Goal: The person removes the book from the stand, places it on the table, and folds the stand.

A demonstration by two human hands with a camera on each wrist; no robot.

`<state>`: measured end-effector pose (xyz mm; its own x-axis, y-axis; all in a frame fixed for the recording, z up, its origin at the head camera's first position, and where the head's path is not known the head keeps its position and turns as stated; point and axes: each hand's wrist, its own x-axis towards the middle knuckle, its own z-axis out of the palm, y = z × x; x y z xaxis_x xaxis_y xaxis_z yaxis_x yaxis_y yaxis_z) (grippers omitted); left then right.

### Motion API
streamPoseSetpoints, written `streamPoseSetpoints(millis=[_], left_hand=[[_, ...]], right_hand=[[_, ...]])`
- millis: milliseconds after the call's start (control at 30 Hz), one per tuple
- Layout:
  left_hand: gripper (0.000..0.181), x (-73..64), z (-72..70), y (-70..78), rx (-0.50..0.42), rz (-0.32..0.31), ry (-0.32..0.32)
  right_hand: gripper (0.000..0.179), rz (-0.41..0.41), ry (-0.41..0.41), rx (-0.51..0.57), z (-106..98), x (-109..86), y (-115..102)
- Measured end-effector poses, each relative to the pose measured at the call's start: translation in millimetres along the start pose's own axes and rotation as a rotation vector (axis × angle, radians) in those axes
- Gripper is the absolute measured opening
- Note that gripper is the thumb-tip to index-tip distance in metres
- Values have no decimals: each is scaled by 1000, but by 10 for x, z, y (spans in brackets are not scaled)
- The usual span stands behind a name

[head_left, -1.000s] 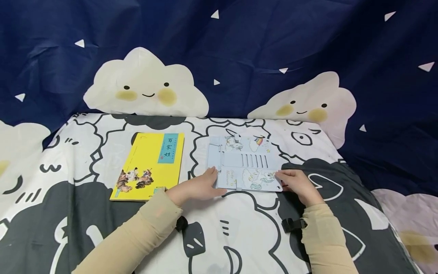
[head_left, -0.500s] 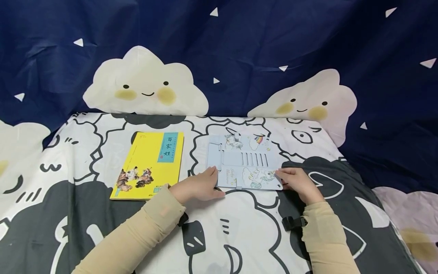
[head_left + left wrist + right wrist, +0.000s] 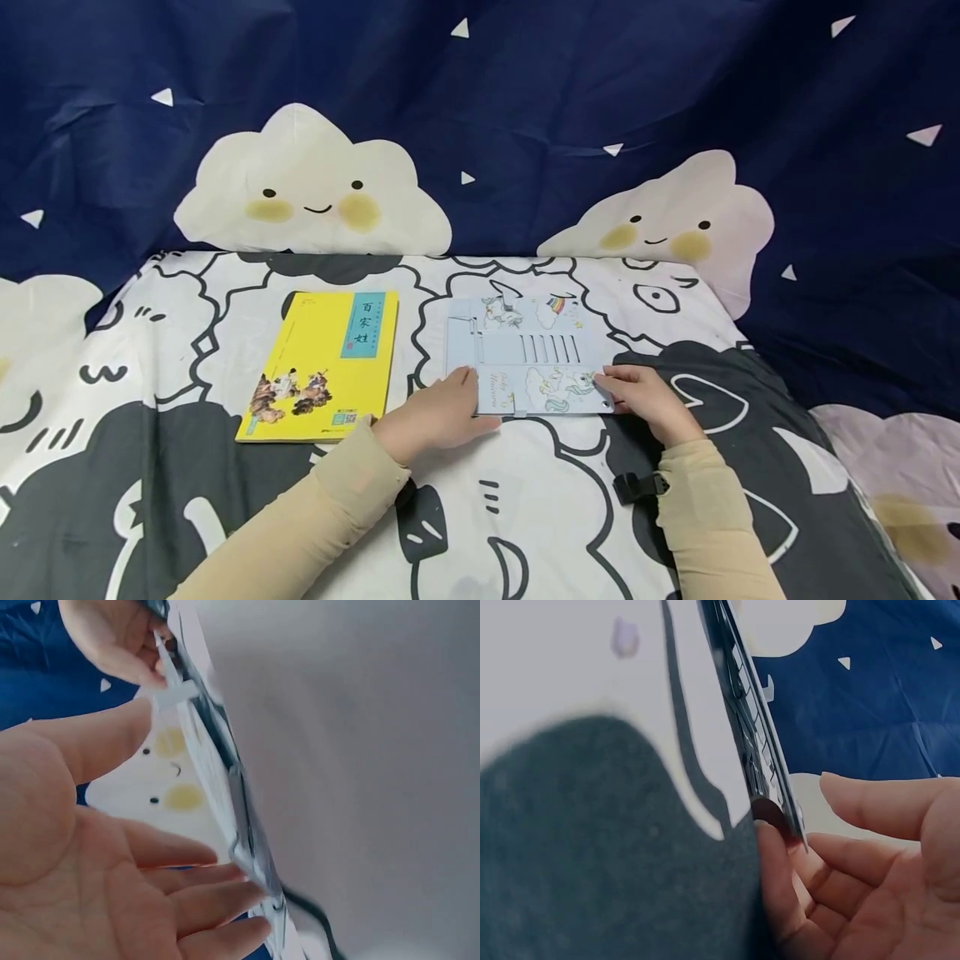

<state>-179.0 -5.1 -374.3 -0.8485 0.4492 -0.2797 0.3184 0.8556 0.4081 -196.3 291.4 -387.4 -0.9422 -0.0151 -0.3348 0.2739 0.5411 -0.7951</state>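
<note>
In the head view a pale blue folding book stand [image 3: 536, 354] with unicorn prints and a row of slots lies folded on the bed cover. My left hand [image 3: 435, 417] is at its near left corner. The left wrist view shows those fingers [image 3: 217, 900] fairly straight against the stand's edge, with the thumb spread apart. At the near right corner, my right hand [image 3: 648, 398] holds the edge, its fingers [image 3: 780, 877] bent around the corner from below. To the left lies a yellow book [image 3: 318, 362] with a blue title strip, which neither hand touches.
A black, grey and white sheep-print cover [image 3: 480, 517] lies under everything. Behind it hangs a navy cloth [image 3: 517, 100] with white triangles and smiling clouds. A black strap [image 3: 637, 487] is by the right wrist.
The hands and the book stand keep nearly the same places. The whole head view has shifted slightly left. The yellow book stays where it was.
</note>
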Motion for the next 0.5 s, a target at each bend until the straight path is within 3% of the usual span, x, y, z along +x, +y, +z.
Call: streamPoseSetpoints(millis=[200,500], left_hand=[[93,157,34,136,80,64,9],[97,308,62,241,158,32,-22]], right_hand=[[62,1,8,14,-14,16,32],[58,6,6,41,-24,37,42]])
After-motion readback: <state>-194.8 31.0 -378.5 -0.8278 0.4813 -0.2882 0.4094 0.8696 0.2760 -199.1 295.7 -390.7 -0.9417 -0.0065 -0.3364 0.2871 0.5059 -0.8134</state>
